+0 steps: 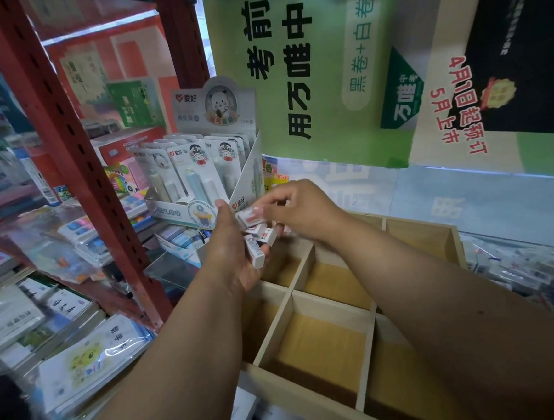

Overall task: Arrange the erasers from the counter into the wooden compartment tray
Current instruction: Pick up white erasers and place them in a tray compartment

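- Left hand (235, 245) is cupped palm-up over the far left corner of the wooden compartment tray (370, 318), its fingers curled round a small stack of erasers (260, 240); the right hand (297, 208) pinches the top eraser (249, 215) of that stack between thumb and fingertips.
- All the erasers in view sit in or just above the left palm, held in the air and not yet in any compartment; the compartments that show look bare.
- Judged risk: lifting the top eraser could drag its neighbours, and the lowest one (255, 254), which hangs near the palm's edge, could slide off and land outside the tray or in the wrong cell.
- A second risk: the loose stack sits at mixed angles, so a tilt of the left palm could spill several at once.
- Top eraser lies with its long axis roughly left to right, slightly tilted, printed face up; the lowest one runs more toward the person.
- Behind the hands stands a display box of carded stationery (200, 169), beside a red shelf upright (78, 151).
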A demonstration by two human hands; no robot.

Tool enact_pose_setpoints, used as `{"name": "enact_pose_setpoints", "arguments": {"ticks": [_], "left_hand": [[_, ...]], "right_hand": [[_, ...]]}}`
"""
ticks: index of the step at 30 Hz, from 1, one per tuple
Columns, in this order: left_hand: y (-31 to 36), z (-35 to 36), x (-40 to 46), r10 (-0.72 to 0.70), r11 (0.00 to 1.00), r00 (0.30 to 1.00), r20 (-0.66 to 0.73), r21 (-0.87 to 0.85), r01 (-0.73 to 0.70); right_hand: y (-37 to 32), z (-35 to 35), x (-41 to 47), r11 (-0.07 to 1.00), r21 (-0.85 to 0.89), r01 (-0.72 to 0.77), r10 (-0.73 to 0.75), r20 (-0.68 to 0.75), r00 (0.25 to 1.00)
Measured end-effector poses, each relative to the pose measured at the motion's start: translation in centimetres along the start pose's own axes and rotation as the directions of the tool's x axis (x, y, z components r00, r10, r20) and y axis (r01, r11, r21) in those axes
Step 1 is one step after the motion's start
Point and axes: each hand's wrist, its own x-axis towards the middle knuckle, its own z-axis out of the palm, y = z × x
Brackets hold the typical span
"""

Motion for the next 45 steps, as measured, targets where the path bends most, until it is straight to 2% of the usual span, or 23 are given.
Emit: {"name": "enact_pose_setpoints", "arguments": {"ticks": [3, 5, 8, 12, 18, 22, 25, 30, 32, 34, 36, 37, 38, 39, 41, 45], "left_hand": [[0.1, -0.7, 0.0, -0.042, 0.994, 0.999, -0.024, -0.106, 0.039], [0.1, -0.9, -0.1, -0.041, 0.989, 0.998, -0.056, -0.142, 0.032], [0.0, -0.8, -0.1, -0.035, 0.990, 0.996, -0.078, -0.139, 0.024], [0.1, -0.3, -0.6, -0.039, 0.985, 0.996, -0.083, -0.168, 0.025], [0.1, -0.8, -0.3, -0.034, 0.987, 0.995, -0.090, -0.158, 0.020], [0.1, -0.9, -0.1, -0.040, 0.988, 0.994, -0.104, -0.152, 0.024], [0.1, -0.7, -0.3, -0.029, 0.992, 0.994, -0.106, -0.121, 0.016], [-0.2, -0.6, -0.1, -0.006, 0.999, 0.992, -0.124, -0.046, 0.000], [-0.2, -0.6, 0.1, 0.010, 1.000, 0.991, -0.135, -0.017, -0.013], [-0.2, -0.5, 0.0, 0.024, 1.000, 0.992, -0.120, 0.003, -0.023], [-0.2, -0.3, 0.0, 0.034, 0.999, 0.995, -0.094, 0.009, -0.033], [-0.2, -0.2, -0.1, 0.039, 0.999, 0.995, -0.087, 0.010, -0.038], [-0.2, -0.1, -0.1, 0.045, 0.999, 0.996, -0.078, 0.010, -0.044], [-0.1, 0.0, -0.2, 0.050, 0.999, 0.996, -0.067, 0.005, -0.050], [-0.1, 0.0, -0.3, 0.055, 0.998, 0.998, -0.036, -0.008, -0.056], [-0.2, 0.0, -0.1, 0.077, 0.996, 0.997, 0.007, 0.035, -0.078]], "right_hand": [[0.8, -2.4, 0.1, 0.992, 0.060, -0.111, 0.120, -0.189, 0.974], [2.1, -4.0, 0.0, 0.989, -0.018, -0.146, 0.136, -0.268, 0.954], [3.6, -4.5, -0.3, 0.930, -0.261, -0.260, 0.199, -0.238, 0.951], [4.3, -3.6, 0.0, 0.839, -0.466, -0.280, 0.242, -0.142, 0.960], [5.3, -2.8, 0.8, 0.748, -0.593, -0.299, 0.308, -0.088, 0.947], [5.6, -2.6, 1.1, 0.746, -0.591, -0.308, 0.304, -0.108, 0.946], [5.9, -2.8, 1.2, 0.652, -0.703, -0.284, 0.299, -0.105, 0.948], [6.1, -3.2, 0.9, 0.605, -0.739, -0.297, 0.325, -0.111, 0.939], [5.8, -3.1, 0.8, 0.620, -0.724, -0.302, 0.332, -0.107, 0.937], [5.0, -2.9, 0.6, 0.713, -0.648, -0.267, 0.263, -0.105, 0.959], [3.7, -2.6, 0.1, 0.916, -0.348, -0.201, 0.180, -0.090, 0.979], [2.9, -2.3, -0.2, 0.974, -0.152, -0.166, 0.158, -0.066, 0.985], [2.2, -2.0, -0.4, 0.990, -0.005, -0.141, 0.141, -0.033, 0.990], [1.7, -1.7, -0.6, 0.990, 0.072, -0.119, 0.120, -0.007, 0.993], [1.2, -1.0, -0.7, 0.990, 0.116, -0.079, 0.079, 0.008, 0.997], [0.8, -0.5, -0.5, 0.983, 0.173, -0.064, 0.075, -0.055, 0.996]]}}
